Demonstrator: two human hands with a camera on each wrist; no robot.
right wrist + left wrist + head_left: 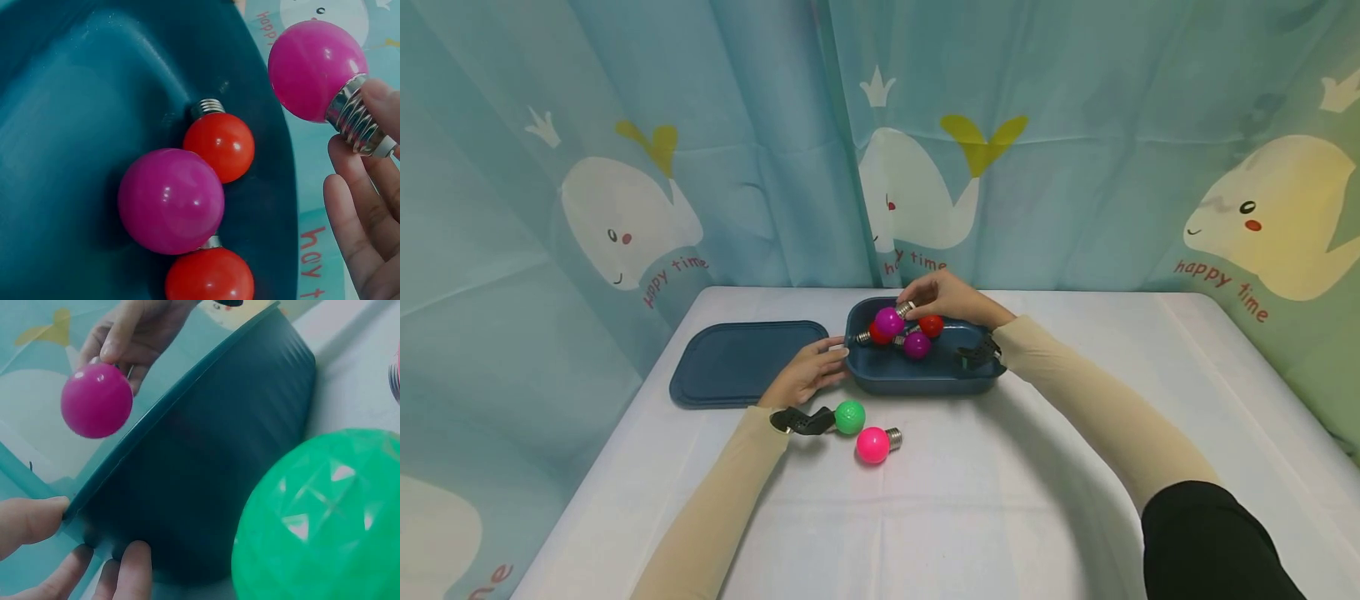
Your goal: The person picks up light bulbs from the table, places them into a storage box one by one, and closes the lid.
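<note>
My right hand [951, 297] pinches a magenta light bulb [317, 70] by its silver screw base, above the far-left part of a dark blue box [925, 387]. Inside the box lie a purple bulb [170, 201] and two red bulbs, one red bulb [219, 148] beside it and another red bulb [210, 278] partly cut off in the right wrist view. At the box's left end, my left hand [805, 372] touches the rim with its thumb and the outer wall with fairly straight fingertips.
A flat blue lid [741, 362] lies left of the box. In front of the box, a faceted green bulb [850, 417] lies close to the left wrist camera, and a pink bulb [873, 446] lies just beyond it to the right. A whale-print curtain [775, 167] stands behind the white table.
</note>
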